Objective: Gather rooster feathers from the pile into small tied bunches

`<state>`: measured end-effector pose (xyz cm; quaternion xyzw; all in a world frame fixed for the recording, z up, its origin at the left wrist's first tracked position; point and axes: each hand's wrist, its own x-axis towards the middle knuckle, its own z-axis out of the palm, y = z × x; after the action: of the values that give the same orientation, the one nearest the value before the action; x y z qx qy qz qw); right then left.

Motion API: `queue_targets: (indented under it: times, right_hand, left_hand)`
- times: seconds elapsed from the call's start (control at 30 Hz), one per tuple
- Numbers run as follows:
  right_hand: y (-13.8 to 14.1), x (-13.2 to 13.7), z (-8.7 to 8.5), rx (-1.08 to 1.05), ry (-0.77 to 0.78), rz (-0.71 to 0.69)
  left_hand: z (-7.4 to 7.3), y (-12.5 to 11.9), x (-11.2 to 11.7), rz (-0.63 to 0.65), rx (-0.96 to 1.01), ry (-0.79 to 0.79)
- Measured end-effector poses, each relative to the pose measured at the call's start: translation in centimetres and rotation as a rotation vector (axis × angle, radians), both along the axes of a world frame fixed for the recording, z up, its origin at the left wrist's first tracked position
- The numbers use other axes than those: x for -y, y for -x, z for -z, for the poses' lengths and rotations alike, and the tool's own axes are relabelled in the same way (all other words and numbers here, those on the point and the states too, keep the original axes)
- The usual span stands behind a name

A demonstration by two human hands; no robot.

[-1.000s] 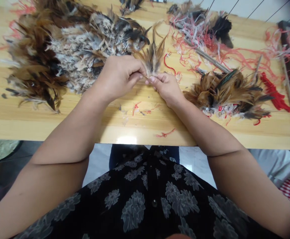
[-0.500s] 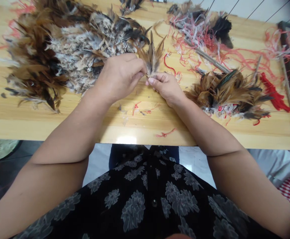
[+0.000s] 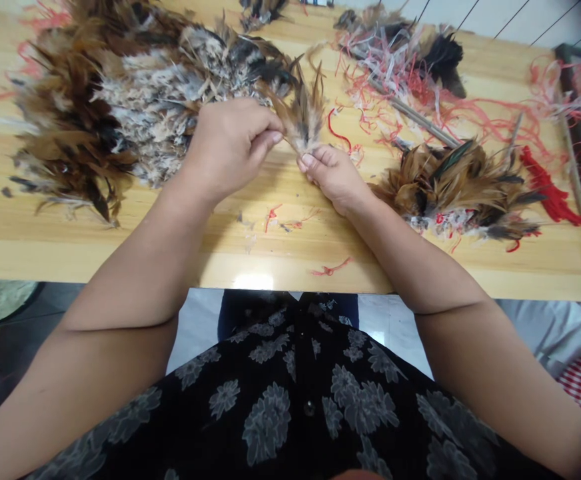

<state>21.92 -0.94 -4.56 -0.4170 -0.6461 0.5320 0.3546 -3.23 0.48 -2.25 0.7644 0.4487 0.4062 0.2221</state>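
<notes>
My right hand (image 3: 334, 175) pinches the quill ends of a small bunch of feathers (image 3: 303, 113) between thumb and fingers. The bunch fans upward, brown and dark at the tips, with grey fluff near the base. At its left edge is my left hand (image 3: 238, 147), back turned up and thumb and forefinger closed together. What those fingertips hold, if anything, is too small to make out. Just behind and left of that hand spreads a large heap of brown, black and pale feathers (image 3: 145, 87), partly covered by it.
On the wooden table (image 3: 135, 250), a pile of brown feathers (image 3: 450, 180) lies to the right beside red strands (image 3: 550, 187). Farther back are thin sticks (image 3: 425, 123) and tangled pink and white strings (image 3: 395, 63). Red thread scraps (image 3: 333, 268) lie near the front edge.
My left hand has moved a little left, away from the right fingertips. The feather bunch leans slightly more left and its base shows more. My right hand has barely moved.
</notes>
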Motion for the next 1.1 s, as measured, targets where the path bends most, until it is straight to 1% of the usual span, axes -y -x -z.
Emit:
queue_targets:
  times: [0.13, 0.2, 0.27, 0.33, 0.4, 0.47, 0.5, 0.57, 0.63, 0.73, 0.9, 1.0, 1.1]
  right_hand:
    - [0.0, -0.2, 0.1, -0.006, 0.028, 0.023]
    - [0.0, -0.3, 0.3, -0.019, 0.046, 0.047]
    - [0.0, -0.4, 0.4, -0.030, 0.063, 0.086]
    - [0.0, -0.5, 0.6, -0.039, 0.076, 0.132]
    - [-0.1, -0.6, 0.6, -0.044, 0.083, 0.159]
    - [0.0, -0.6, 0.5, -0.040, 0.081, 0.161]
    - [0.0, -0.6, 0.5, -0.035, 0.076, 0.155]
    - [0.1, -0.5, 0.3, -0.023, 0.064, 0.138]
    - [0.3, -0.2, 0.1, -0.004, 0.052, 0.121]
    - [0.6, 0.4, -0.2, 0.034, 0.015, 0.120]
    - [0.8, 0.8, -0.5, 0.055, -0.044, 0.094]
    - [0.8, 0.8, -0.3, 0.041, -0.053, 0.065]
    - [0.5, 0.7, -0.3, 0.018, -0.062, 0.044]
  left_hand:
    - [-2.1, 0.9, 0.9, -0.155, 0.049, 0.034]
    - [-2.9, 1.4, 1.4, -0.238, 0.051, 0.064]
    - [-3.1, 1.9, 1.6, -0.323, -0.019, 0.069]
    - [-2.5, 2.3, 1.3, -0.364, -0.098, 0.035]
    - [-1.2, 2.4, 0.4, -0.322, -0.092, -0.007]
    - [0.4, 1.9, -0.6, -0.228, 0.012, -0.017]
    - [1.1, 1.4, -1.0, -0.179, 0.052, 0.015]
    - [2.2, 0.3, -1.3, -0.080, 0.111, 0.129]
    - [2.6, -1.0, -1.1, -0.022, 0.185, 0.232]
    - [2.4, -2.3, 0.0, 0.015, 0.268, 0.290]
    - [1.2, -3.3, 1.7, 0.079, 0.379, 0.314]
    - [0.7, -4.0, 2.2, 0.117, 0.451, 0.365]
    - [0.8, -5.0, 2.3, 0.111, 0.532, 0.396]
